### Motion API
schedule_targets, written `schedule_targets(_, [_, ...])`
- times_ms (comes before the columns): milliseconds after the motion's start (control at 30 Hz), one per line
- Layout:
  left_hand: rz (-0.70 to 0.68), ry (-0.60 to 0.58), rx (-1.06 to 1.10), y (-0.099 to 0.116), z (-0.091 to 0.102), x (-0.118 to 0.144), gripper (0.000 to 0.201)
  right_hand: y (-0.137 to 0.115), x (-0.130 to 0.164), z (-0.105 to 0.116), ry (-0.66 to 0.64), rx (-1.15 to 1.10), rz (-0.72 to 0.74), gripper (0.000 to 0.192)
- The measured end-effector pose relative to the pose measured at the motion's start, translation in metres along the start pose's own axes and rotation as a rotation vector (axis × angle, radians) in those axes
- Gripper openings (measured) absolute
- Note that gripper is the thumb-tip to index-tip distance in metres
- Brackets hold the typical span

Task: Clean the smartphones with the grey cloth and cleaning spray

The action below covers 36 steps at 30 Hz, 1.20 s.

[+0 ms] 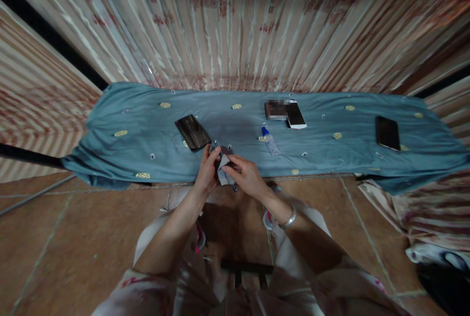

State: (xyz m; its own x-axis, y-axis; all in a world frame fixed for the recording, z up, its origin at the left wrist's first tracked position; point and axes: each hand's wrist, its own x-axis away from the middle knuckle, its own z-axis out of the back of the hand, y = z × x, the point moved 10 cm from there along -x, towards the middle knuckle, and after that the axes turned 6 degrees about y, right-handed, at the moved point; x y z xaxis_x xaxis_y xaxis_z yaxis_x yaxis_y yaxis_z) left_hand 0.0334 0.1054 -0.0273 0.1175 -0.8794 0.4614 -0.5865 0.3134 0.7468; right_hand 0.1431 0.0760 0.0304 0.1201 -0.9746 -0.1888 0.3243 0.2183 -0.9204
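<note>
My left hand (207, 169) and my right hand (245, 175) meet at the near edge of a low table draped in a blue cloth (110, 154). Between them they pinch a small whitish cloth or wipe (223, 171). A thin dark tool (225, 167) like a pen or screwdriver runs through the fingers of both hands. A dark phone (193, 132) lies on the cloth just beyond my left hand. What exactly each hand grips is partly hidden by the fingers.
A small clear bottle with a blue cap (270, 142) lies right of centre. A white phone (295, 114) rests beside a blurred dark item (276, 109); another black phone (387, 132) lies far right. Curtains (235, 22) hang behind. Tiled floor (73, 228) and bundled fabric (433, 218) surround my knees.
</note>
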Motion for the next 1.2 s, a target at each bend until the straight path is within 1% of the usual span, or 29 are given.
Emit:
schedule_targets(167, [-0.075, -0.029, 0.020, 0.012, -0.001, -0.006, 0.047, -0.006, 0.003, -0.003, -0.020, 0.041, 0.032, 0.030])
schedule_targets(300, [-0.091, -0.031, 0.048, 0.019, 0.001, -0.010, 0.044, -0.010, 0.004, -0.006, -0.060, 0.046, 0.066, 0.033])
schedule_targets(400, [-0.089, -0.010, 0.057, 0.023, 0.004, -0.013, 0.043, -0.013, 0.006, -0.006, -0.084, 0.029, 0.096, 0.036])
schedule_targets(500, [-0.049, 0.009, 0.064, 0.022, 0.008, -0.016, 0.040, -0.016, 0.008, -0.005, -0.097, 0.008, 0.118, 0.038])
schedule_targets(633, [0.065, 0.025, 0.061, 0.015, 0.012, -0.019, 0.039, -0.019, 0.008, -0.002, -0.091, 0.005, 0.145, 0.042])
schedule_targets(700, [0.121, 0.019, 0.063, 0.012, 0.012, -0.019, 0.041, -0.021, 0.008, -0.001, -0.098, 0.011, 0.154, 0.043])
schedule_targets(800, [0.168, -0.007, 0.079, 0.011, 0.009, -0.016, 0.042, -0.023, 0.008, 0.000, -0.109, 0.017, 0.177, 0.043])
schedule_targets(1000, [0.198, -0.041, 0.108, 0.015, 0.003, -0.009, 0.042, -0.025, 0.007, 0.003, -0.126, 0.003, 0.222, 0.040])
schedule_targets(1200, [0.181, -0.051, 0.107, 0.023, 0.005, -0.010, 0.044, -0.010, 0.002, 0.006, -0.114, -0.021, 0.157, 0.035])
